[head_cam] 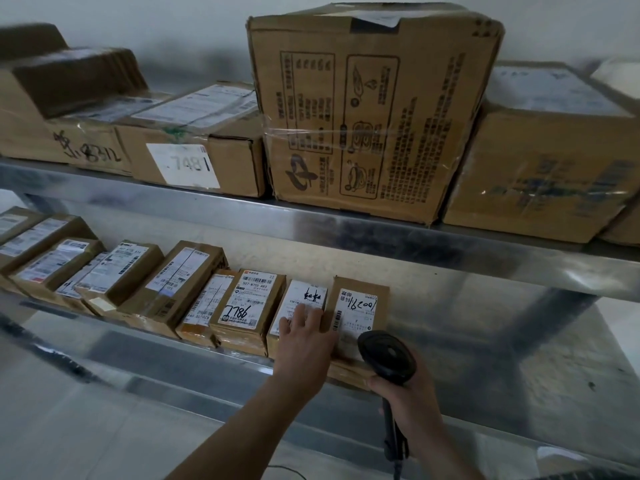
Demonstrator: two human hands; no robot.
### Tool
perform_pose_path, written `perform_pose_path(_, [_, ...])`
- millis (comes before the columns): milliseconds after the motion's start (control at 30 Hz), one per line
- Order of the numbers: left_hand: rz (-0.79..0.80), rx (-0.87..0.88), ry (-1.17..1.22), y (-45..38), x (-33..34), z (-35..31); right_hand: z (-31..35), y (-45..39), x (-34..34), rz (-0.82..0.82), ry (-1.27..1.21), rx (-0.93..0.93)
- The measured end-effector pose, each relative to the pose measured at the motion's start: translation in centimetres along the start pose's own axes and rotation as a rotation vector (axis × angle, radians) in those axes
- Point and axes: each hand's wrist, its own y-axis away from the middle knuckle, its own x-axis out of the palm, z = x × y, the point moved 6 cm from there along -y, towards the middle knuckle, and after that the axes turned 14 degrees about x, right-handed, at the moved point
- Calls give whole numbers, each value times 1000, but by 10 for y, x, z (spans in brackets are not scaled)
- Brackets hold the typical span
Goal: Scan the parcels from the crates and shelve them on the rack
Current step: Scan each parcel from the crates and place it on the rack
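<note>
A row of small cardboard parcels lies on the lower steel shelf (485, 341) of the rack. My left hand (304, 337) rests with straight fingers on a white-labelled parcel (308, 296) near the row's right end. Right of it lies the last parcel (360, 306), with handwritten digits on its label. My right hand (408, 396) grips a black barcode scanner (386, 355) by its handle, its head just in front of that last parcel's near end. The scanner's cable hangs down below my wrist.
The upper shelf (242, 209) carries bigger cartons: a tall printed box (374, 109) in the middle, one labelled 7481 (194, 157) to its left, another (540, 161) at the right. The lower shelf is bare steel to the right of the last parcel.
</note>
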Motion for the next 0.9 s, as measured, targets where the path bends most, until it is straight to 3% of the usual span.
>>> perform_pose_path(900, [-17, 36, 29, 11, -6, 19, 2, 14, 7, -140, 11, 4])
